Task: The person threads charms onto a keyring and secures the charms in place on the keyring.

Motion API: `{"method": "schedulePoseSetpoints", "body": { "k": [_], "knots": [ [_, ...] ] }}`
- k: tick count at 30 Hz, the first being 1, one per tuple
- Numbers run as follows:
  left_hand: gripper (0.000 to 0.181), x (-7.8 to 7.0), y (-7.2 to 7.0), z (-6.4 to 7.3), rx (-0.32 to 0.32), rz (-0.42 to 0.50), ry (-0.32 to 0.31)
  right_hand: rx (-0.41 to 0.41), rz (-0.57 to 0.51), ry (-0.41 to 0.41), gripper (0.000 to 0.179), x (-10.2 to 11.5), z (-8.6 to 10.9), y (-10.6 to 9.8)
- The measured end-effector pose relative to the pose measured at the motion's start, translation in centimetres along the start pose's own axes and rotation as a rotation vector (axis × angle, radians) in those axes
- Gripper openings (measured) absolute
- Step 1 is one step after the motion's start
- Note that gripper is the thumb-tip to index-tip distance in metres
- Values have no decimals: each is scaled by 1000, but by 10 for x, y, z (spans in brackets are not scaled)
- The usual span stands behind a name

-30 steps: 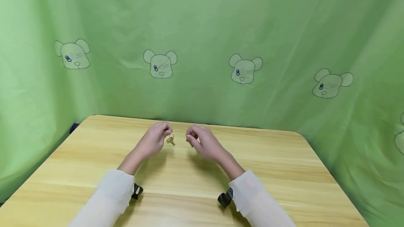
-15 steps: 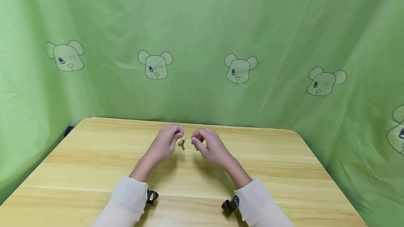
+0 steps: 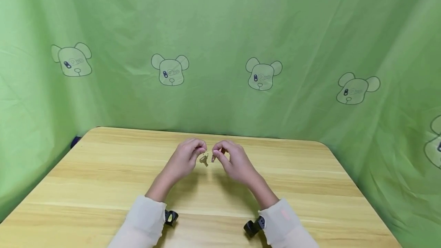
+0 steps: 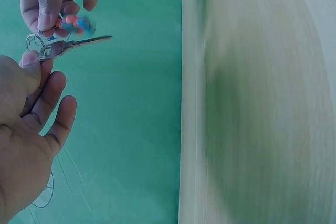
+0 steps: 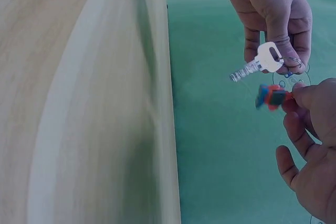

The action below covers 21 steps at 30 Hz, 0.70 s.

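My left hand pinches a metal key ring between thumb and fingertips. A silver key hangs from the ring, its toothed blade pointing down. Facing it, my right hand pinches the end of a small red and blue charm, which dangles below the fingertips and is blurred. Close by the ring and the right fingertips is a small dark blue piece. The two sets of fingertips are a short gap apart, raised over the table. The charm's exact shape is unclear.
A light wooden table with rounded far corners lies under both hands. Green curtains printed with bear heads stand behind it and at both sides. Black wrist cameras, such as the right one, sit below both sleeves.
Both hands shift to the right in the head view, the left one more, and the gap between them narrows. The key swings along below the left hand.
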<state>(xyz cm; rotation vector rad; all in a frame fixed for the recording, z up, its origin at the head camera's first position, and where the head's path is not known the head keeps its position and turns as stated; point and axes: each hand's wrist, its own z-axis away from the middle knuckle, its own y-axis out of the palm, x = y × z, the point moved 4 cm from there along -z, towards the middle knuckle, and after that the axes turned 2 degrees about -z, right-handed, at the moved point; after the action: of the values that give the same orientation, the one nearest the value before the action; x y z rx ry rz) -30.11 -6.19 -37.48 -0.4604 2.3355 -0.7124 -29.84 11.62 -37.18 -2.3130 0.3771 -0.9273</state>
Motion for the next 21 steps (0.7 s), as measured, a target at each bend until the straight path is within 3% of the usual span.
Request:
{"method": "schedulePoseSetpoints", "body": {
  "k": [21],
  "knots": [
    [3,-5,1,0,11,19,15,-30,-17,-70,4,10,-1,-6]
  ]
}}
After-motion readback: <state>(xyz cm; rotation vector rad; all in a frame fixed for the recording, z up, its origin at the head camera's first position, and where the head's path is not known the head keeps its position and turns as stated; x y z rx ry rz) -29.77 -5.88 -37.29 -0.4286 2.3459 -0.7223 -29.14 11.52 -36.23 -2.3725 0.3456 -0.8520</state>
